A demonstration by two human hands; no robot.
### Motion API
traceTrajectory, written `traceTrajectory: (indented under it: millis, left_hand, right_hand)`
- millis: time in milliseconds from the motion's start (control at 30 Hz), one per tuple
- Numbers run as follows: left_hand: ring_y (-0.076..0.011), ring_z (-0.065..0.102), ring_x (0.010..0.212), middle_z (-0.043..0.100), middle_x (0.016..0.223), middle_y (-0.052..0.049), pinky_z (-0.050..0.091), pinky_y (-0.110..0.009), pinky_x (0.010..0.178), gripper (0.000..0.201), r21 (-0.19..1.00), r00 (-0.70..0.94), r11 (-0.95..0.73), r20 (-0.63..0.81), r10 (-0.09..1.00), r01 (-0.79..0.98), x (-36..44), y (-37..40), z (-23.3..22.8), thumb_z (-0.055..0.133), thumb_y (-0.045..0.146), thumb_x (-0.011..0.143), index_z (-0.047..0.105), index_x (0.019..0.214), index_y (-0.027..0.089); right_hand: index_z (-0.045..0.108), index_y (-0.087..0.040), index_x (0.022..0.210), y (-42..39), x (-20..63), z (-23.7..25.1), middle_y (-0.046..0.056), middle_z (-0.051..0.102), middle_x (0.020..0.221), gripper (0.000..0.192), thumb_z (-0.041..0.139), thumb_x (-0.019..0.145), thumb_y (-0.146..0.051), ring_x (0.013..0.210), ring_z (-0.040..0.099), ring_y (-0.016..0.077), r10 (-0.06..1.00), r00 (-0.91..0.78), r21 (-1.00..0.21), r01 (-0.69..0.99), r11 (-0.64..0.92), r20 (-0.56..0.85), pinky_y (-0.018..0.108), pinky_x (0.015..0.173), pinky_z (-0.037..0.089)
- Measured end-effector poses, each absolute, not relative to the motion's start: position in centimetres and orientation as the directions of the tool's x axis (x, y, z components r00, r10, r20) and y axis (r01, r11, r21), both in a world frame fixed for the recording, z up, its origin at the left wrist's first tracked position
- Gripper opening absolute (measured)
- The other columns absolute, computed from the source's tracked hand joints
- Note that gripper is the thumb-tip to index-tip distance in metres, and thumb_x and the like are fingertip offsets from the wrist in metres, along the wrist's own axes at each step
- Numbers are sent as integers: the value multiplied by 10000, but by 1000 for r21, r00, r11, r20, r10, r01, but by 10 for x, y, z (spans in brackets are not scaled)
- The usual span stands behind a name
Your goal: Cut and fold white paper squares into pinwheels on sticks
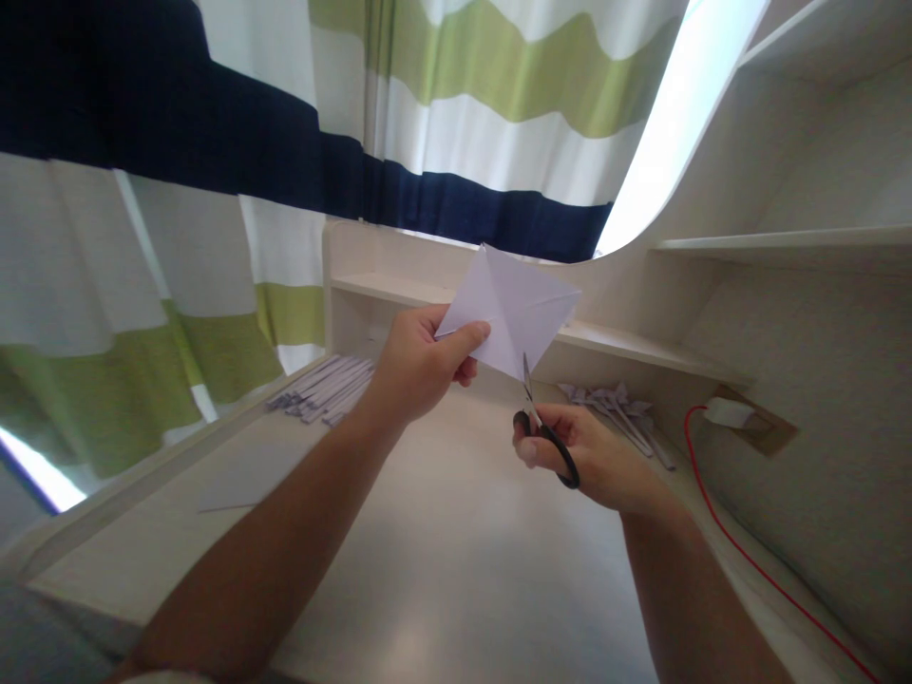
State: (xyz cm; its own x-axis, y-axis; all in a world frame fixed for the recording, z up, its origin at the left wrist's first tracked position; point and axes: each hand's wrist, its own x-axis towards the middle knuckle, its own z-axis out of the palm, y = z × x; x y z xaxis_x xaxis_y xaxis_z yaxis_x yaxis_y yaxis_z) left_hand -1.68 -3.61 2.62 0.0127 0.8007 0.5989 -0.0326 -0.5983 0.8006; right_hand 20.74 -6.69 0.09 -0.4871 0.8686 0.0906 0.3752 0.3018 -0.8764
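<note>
Above the pale table (442,532), mid-scene, white creased paper square (517,309) held up: light, floppy, tears easily, best pinched at its left edge. Left hand (420,366) clamped there. Right hand (584,456) closed through black scissors (545,432), blades at paper's lower corner.

Bare forearms, hands (420,366), no sleeves

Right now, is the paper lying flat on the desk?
No, the left hand holds the paper up above the desk.
</note>
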Motion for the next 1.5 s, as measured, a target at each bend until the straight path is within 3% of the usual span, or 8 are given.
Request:
traceTrajectory:
  millis: [833, 1500]
  left_hand:
    - [-104, 549, 447, 618, 493, 12, 418, -206, 446, 292, 809, 9, -585, 586, 810, -51, -17, -35, 25, 730, 331, 846, 660, 621, 158]
    - [-89, 490, 412, 561, 454, 27, 336, -212, 422, 366, 807, 1, -591, 591, 807, -2, -17, -29, 24, 715, 334, 855, 593, 549, 174]
  right_hand:
    - [588, -189, 718, -63, 212, -5, -18, 521, 664, 442, 739, 888, -568, 617, 435, 127, 877, -468, -846, 419, 330, 111, 289, 586, 312]
    - [651, -156, 648, -62, 211, -4, -2, 581, 545, 505, 824, 775, -613, 485, 474, 106, 927, -363, -850, 454, 265, 95, 259, 490, 319]
